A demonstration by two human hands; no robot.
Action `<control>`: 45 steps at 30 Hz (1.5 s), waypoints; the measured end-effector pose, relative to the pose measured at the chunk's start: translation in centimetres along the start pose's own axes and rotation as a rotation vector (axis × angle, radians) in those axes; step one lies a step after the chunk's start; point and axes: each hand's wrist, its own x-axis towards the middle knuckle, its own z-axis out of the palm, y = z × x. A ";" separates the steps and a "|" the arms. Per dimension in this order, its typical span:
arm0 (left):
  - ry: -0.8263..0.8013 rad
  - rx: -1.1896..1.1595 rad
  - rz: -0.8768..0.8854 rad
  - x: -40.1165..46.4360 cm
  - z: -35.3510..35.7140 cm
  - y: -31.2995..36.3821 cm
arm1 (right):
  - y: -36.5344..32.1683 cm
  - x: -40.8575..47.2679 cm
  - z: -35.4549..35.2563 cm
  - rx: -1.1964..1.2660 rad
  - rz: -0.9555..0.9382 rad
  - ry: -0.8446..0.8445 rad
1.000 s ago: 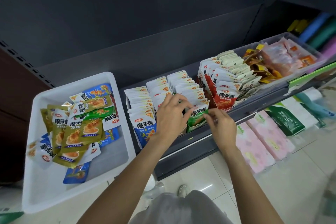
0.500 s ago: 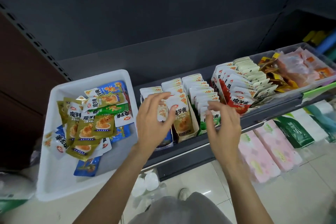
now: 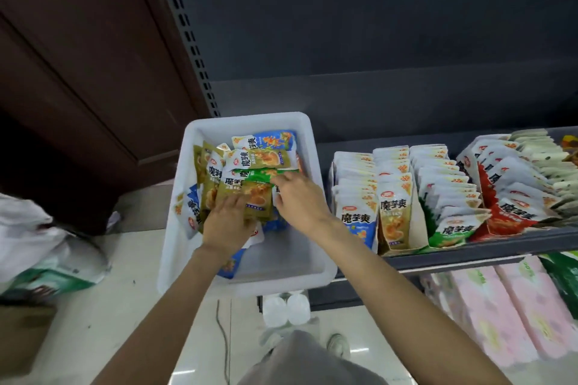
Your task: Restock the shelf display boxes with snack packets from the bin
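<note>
A white plastic bin (image 3: 283,262) stands left of the shelf and holds loose olive, green and blue snack packets. My left hand (image 3: 225,226) lies flat on an olive packet (image 3: 255,197) in the pile, fingers spread. My right hand (image 3: 301,201) reaches in from the right, its fingertips touching a green packet (image 3: 257,174). On the shelf (image 3: 488,248) to the right stand the display boxes: blue (image 3: 355,219), olive (image 3: 394,216), green (image 3: 453,225) and red (image 3: 509,209), each with upright packets. Neither hand has lifted a packet.
Pink tissue packs (image 3: 500,319) and a green pack (image 3: 564,284) fill the lower shelf. White bags (image 3: 47,244) and a cardboard piece (image 3: 18,337) lie on the floor at left. Two bottle tops (image 3: 286,309) show under the bin. A brown wall panel (image 3: 78,72) stands behind.
Both hands have left the display boxes and moved left into the bin, onto the packet pile. The camera has swung left with them.
</note>
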 end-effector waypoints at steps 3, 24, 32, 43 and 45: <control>-0.016 0.112 0.016 0.2 0.3 -0.5 | -0.5 3.4 2.6 -0.141 0.035 -0.080; 0.080 -1.578 -0.470 -1.0 -3.9 0.7 | -3.7 -0.5 3.3 0.085 -0.202 0.417; 0.218 -1.416 -0.241 -3.4 -4.5 1.9 | -2.4 -5.2 0.4 0.453 -0.098 0.353; 0.066 -1.051 0.271 -5.7 -5.3 13.3 | 4.0 -12.2 -8.4 0.952 0.252 0.451; 0.070 -1.081 0.333 -5.8 -4.9 16.4 | 6.0 -15.0 -9.8 1.043 0.273 0.567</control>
